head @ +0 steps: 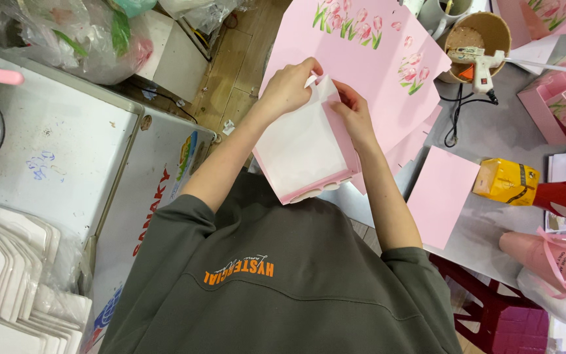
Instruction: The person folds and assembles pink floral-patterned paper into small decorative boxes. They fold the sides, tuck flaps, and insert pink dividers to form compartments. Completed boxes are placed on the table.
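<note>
At frame centre we find both the left hand [289,88] and right hand [354,113] pinching the top edge of a half-folded pink card box [306,154]; we judge it light, thin, easily creased, best held by edges.

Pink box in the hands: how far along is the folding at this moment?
Done: the pink box already stands as a shell, its scalloped bottom flaps tucked together. In hand: the left hand and right hand pinch a white tab at its top edge. Left: the top is not yet closed, the printed flat sheet beyond it lies unfolded, and the glue gun rests untouched on a brown tub.
</note>
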`<state>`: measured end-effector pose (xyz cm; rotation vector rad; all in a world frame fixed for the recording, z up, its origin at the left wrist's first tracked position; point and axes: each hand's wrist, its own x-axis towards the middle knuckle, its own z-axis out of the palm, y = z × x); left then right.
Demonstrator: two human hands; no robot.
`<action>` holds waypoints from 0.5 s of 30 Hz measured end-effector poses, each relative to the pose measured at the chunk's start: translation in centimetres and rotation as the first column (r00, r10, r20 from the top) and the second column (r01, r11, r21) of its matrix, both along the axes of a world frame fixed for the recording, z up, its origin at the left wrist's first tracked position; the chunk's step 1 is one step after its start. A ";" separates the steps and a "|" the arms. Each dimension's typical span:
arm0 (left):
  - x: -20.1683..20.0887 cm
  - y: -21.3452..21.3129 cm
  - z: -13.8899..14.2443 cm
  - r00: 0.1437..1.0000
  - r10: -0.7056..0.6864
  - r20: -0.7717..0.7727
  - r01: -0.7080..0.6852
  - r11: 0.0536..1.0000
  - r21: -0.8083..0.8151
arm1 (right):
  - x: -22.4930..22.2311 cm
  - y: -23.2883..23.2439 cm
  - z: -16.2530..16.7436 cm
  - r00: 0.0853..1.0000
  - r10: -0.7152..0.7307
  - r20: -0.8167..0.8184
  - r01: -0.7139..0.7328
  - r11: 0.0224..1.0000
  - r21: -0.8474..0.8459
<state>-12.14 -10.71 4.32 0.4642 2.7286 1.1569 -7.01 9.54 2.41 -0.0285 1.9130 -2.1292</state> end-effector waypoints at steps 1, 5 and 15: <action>0.2 0.1 0.1 0.999 0.025 0.031 -0.023 0.999 -0.042 | 0.1 0.2 -0.2 1.000 -0.001 -0.004 0.001 1.000 -0.027; 0.3 0.3 0.3 0.995 0.088 0.047 -0.082 0.990 -0.114 | 0.6 0.8 -0.7 0.998 -0.025 0.054 0.030 0.997 -0.078; -0.6 -0.6 -1.2 0.985 -0.090 0.145 0.071 0.989 0.130 | 0.8 0.5 -1.8 0.989 0.093 -0.114 -0.089 0.995 0.042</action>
